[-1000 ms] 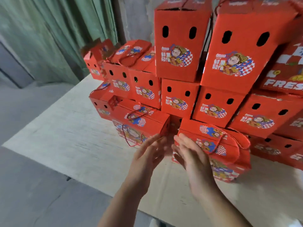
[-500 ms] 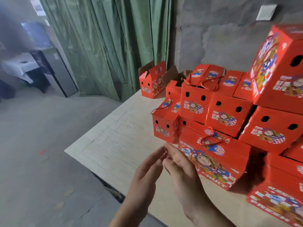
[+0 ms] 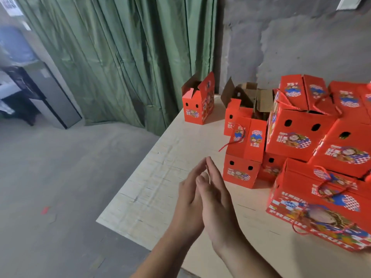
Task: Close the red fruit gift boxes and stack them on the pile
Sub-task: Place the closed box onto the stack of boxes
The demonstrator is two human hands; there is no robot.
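Two open red fruit gift boxes stand at the table's far end: one alone (image 3: 197,101) near the curtain, another (image 3: 239,109) with raised brown flaps beside the pile. The pile of closed red boxes (image 3: 301,133) fills the right side, with a small closed box (image 3: 244,155) at its left and a large one (image 3: 319,205) lying nearest me. My left hand (image 3: 187,199) and my right hand (image 3: 217,199) are held together, palm against palm, fingers straight, above the table's near part. Neither holds anything.
The pale wooden table (image 3: 160,177) has its left edge and near corner close to my hands. A green curtain (image 3: 120,57) hangs behind, and a grey wall (image 3: 291,37) backs the pile. A grey cabinet (image 3: 46,93) stands far left on the concrete floor.
The view has swung left, away from the pile, toward the open boxes at the far end. My hands have come together until their palms touch.
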